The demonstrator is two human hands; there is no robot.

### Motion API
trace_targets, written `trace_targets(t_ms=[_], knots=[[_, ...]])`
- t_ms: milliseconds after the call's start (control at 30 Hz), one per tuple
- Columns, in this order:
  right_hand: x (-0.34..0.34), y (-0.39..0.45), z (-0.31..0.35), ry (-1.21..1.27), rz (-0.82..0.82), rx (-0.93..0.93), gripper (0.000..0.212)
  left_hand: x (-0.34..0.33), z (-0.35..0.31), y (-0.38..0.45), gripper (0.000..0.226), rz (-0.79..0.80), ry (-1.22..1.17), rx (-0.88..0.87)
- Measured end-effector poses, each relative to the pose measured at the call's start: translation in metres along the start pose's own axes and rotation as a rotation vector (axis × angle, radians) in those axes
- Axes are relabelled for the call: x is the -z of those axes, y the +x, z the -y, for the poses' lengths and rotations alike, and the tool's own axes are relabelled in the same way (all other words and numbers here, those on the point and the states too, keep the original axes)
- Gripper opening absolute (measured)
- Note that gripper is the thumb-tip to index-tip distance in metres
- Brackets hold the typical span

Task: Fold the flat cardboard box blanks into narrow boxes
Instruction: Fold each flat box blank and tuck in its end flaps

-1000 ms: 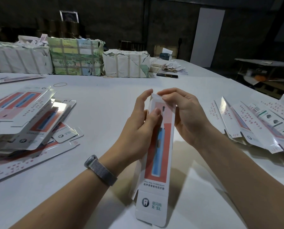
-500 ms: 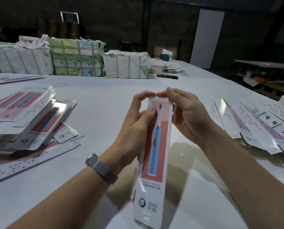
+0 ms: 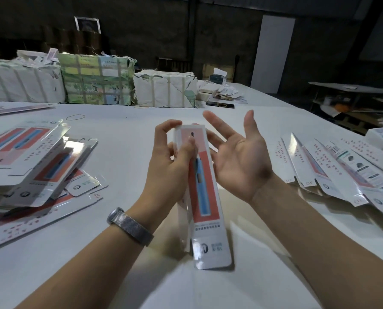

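One narrow box (image 3: 205,192) gripped by left hand (image 3: 170,172); right hand (image 3: 237,159) spread open beside it

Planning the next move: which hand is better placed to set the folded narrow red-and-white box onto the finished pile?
Left hand: it grips the narrow red-and-white cardboard box; right hand is open, empty.

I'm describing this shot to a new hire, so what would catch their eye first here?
First, the narrow box with a blue toothbrush on red, held up at centre by the left hand, with the open right hand beside it. Next, the flat blanks piled at left and the folded boxes fanned out at right.
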State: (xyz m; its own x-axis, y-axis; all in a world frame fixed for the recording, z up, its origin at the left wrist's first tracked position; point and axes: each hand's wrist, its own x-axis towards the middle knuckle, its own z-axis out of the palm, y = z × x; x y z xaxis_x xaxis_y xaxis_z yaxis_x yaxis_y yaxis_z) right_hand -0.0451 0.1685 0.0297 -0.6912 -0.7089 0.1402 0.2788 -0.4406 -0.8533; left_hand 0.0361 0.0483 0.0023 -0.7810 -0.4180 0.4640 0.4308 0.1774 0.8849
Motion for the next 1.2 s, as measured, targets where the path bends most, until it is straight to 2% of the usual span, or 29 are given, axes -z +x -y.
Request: trace_targets(t_ms=[67,133,233,300,400,467,567,733,867,967,1033,1067,1133,1200], knots=[[-0.004,0.0,-0.002,-0.09,0.0,0.035,0.059,0.002,0.0,0.001,0.021,-0.067,-0.013,0.015],[-0.006,-0.003,-0.002,-0.456,-0.017,0.11,0.051,0.004,-0.003,0.002,0.024,-0.114,-0.077,0.031],[-0.014,-0.009,-0.003,-1.009,0.013,0.128,0.072,0.01,-0.008,0.005,0.031,-0.175,-0.179,0.069],[-0.014,-0.011,-0.004,-1.191,0.001,0.134,0.079,0.011,-0.01,0.006,0.039,-0.149,-0.243,0.135],[-0.009,-0.01,0.007,-1.322,-0.072,0.153,0.077,0.008,-0.011,0.007,0.029,-0.031,-0.282,0.203],[0.0,-0.012,0.028,-1.467,-0.193,0.164,0.075,0.003,-0.011,0.007,0.02,-0.006,-0.217,0.185],[0.032,-0.024,0.077,-1.606,-0.431,0.176,0.069,0.001,-0.013,0.006,0.03,0.034,-0.147,0.122],[0.109,-0.056,0.152,-1.771,-0.831,-0.041,0.044,0.002,-0.007,0.004,0.032,0.048,-0.118,0.084],[0.15,-0.075,0.158,-1.91,-0.869,-0.333,0.037,0.0,-0.005,0.004,0.029,0.068,-0.083,0.102],[0.154,-0.072,0.149,-2.032,-0.935,-0.251,0.037,0.002,-0.006,0.005,0.029,0.058,-0.081,0.13],[0.136,-0.063,0.138,-2.025,-0.905,-0.115,0.037,0.003,-0.005,0.006,0.028,0.06,-0.053,0.147],[0.124,-0.056,0.128,-1.951,-0.84,-0.04,0.035,0.004,-0.005,0.006,0.027,0.054,-0.036,0.158],[0.089,-0.04,0.101,-1.731,-0.645,0.063,0.027,0.005,-0.004,0.007,0.024,0.038,0.011,0.177],[0.051,-0.024,0.07,-1.614,-0.44,0.112,0.022,0.006,-0.004,0.008,0.022,0.029,0.053,0.192]])
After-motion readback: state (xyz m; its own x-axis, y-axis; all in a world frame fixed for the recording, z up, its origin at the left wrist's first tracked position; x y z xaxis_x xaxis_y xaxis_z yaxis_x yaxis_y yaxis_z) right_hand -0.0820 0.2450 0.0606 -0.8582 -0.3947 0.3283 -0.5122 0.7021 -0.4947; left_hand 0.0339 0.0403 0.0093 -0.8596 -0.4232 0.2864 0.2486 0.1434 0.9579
